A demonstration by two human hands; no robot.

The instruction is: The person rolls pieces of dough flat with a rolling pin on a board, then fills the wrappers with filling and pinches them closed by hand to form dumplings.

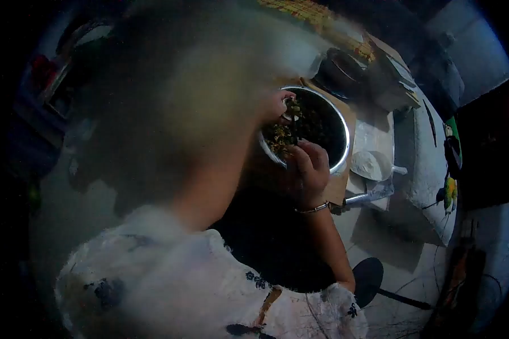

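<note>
A round metal bowl [346,127] with a shiny rim holds a chopped green and yellow filling [278,138]. Over its far left side, my left hand [274,107] is closed on a small pale dough wrapper [289,117] with greenish filling on it. My right hand [311,164], a bracelet at its wrist, reaches over the near rim. Its fingers are bent together around a narrow dark thing, perhaps a utensil, which points toward the wrapper; its kind is unclear. Dim light and a smear on the lens blur the left forearm.
Right of the bowl, a white bowl of pale powder [367,165] stands near a crumpled clear plastic bag [370,195]. Behind is a dark pot [342,70]. A brown board [341,189] lies beneath the metal bowl. A white ledge [430,169] runs along the right.
</note>
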